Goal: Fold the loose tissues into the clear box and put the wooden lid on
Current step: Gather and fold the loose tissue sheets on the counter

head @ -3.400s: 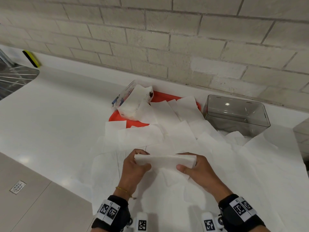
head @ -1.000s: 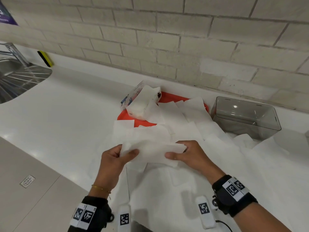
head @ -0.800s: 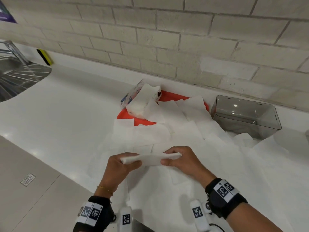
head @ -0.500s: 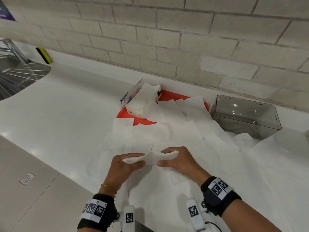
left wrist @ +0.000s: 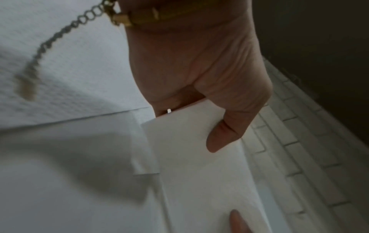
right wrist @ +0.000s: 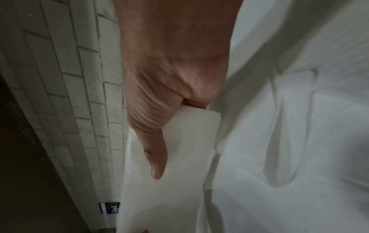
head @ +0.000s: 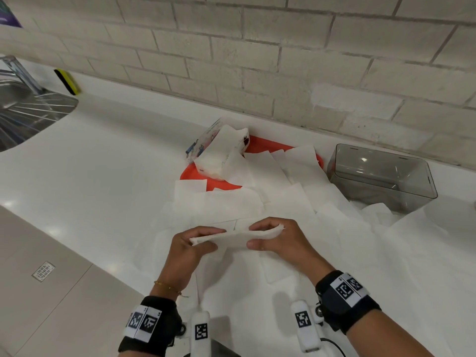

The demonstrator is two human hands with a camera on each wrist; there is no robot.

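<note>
A folded stack of white tissues [head: 233,237] hangs flat just above the counter, held at both ends. My left hand [head: 192,244] pinches its left end, thumb [left wrist: 223,135] on the near side of the stack [left wrist: 199,165]. My right hand [head: 277,239] pinches the right end, thumb [right wrist: 153,151] pressed on the stack [right wrist: 179,157]. Several loose tissues [head: 283,202] lie spread over the counter beneath and beyond my hands. The clear box [head: 381,176] stands open and empty at the back right. No wooden lid shows.
An orange tray [head: 257,148] at the back holds an opened tissue pack [head: 221,153]. A steel sink [head: 28,112] and a yellow sponge [head: 67,82] lie far left. The brick wall [head: 257,60] runs behind. The counter's front edge drops off at the lower left.
The tissue stack, earlier tilted with its broad face toward me, now lies flatter and edge-on between both hands. My hands stay in about the same place over the spread tissues.
</note>
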